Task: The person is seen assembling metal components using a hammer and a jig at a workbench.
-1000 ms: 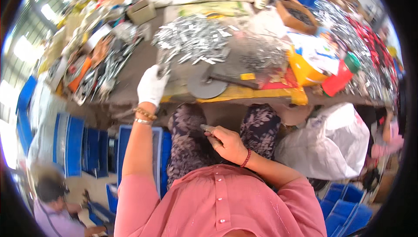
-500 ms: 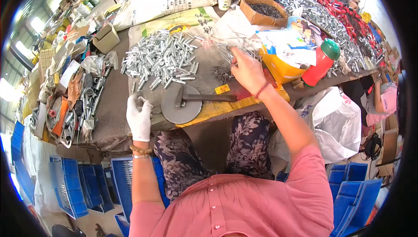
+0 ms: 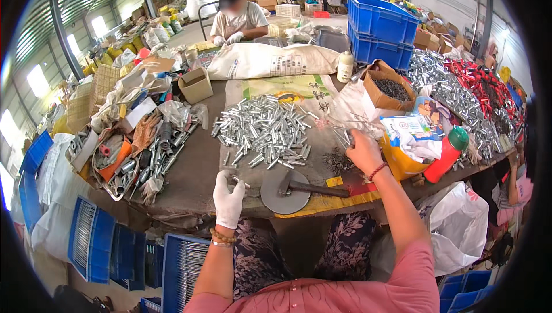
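In a white glove, my left hand (image 3: 228, 199) is closed at the table's front edge, pinching a small silver metal tube (image 3: 240, 181). Just right of it a round grey metal disc (image 3: 278, 198) lies flat, and a hammer (image 3: 310, 188) rests with its head on that disc. Beyond them spreads a heap of short silver metal tubes (image 3: 264, 129). My bare right hand (image 3: 365, 152) has its fingertips drawn together at some thin metal rods (image 3: 342, 136); what they pinch is too small to make out. Small dark metal parts (image 3: 337, 161) lie beside that hand.
Tools (image 3: 164, 146) crowd the table's left side. On the right stand a carton of dark pieces (image 3: 391, 86), a yellow bag (image 3: 399, 158) and a red bottle with a green cap (image 3: 447, 155). Blue crates (image 3: 382, 28) are stacked behind. Across the table sits a person (image 3: 238, 22).
The view has tilted up and swung left, so the table appears lower and further right. Both hands stay near the same places, the left one still holding the metal tube.
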Demonstrator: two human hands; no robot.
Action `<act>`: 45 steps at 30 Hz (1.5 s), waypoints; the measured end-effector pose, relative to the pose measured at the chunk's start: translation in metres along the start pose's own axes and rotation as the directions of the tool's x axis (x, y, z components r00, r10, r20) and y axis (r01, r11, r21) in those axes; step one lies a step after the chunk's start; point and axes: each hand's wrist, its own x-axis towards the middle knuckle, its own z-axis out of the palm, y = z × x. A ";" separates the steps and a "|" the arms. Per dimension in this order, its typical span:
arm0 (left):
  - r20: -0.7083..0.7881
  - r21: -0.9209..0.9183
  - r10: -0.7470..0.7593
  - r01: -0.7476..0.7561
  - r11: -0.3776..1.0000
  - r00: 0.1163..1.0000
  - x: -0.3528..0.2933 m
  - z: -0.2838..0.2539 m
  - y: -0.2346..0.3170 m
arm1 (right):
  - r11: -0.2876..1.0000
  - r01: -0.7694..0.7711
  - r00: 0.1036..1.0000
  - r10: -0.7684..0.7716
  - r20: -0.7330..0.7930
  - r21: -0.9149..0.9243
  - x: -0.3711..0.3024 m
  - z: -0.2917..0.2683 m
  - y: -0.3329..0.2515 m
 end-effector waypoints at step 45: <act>0.437 0.432 0.165 -0.367 0.824 0.884 -0.026 0.017 0.024 | 0.787 0.562 0.809 -0.587 0.026 0.254 -0.081 0.017 -0.112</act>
